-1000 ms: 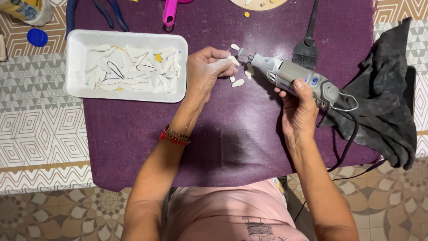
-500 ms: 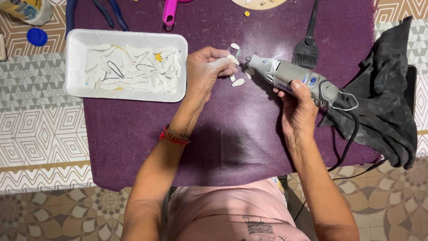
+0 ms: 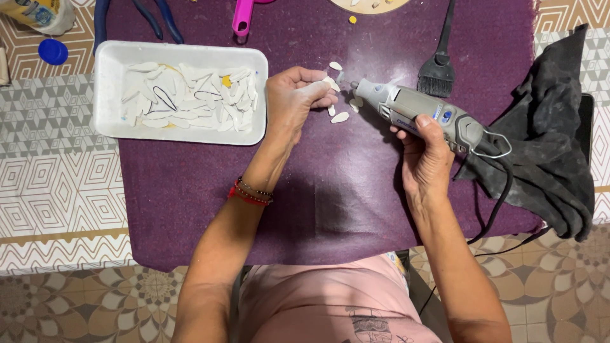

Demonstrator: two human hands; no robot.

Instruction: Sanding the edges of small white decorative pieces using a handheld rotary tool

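My left hand (image 3: 295, 95) is pinching a small white piece (image 3: 330, 83) near frame center. My right hand (image 3: 427, 149) is gripping the grey rotary tool (image 3: 419, 113), its tip pointing at that piece, white tray (image 3: 105, 95) sitting upper left.

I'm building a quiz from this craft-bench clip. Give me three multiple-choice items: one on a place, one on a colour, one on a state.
1. Where does the white tray lie?
A. beside the left hand
B. beside the right hand
C. on the dark cloth

2. What colour is the mat under the hands?
A. green
B. purple
C. yellow

3. How is the grey rotary tool held?
A. lying loose
B. gripped in the right hand
C. gripped in both hands

Key: 1 A, the tray sits just outward of the left hand; 2 B, the mat is purple; 3 B, right-hand fingers wrap its body.
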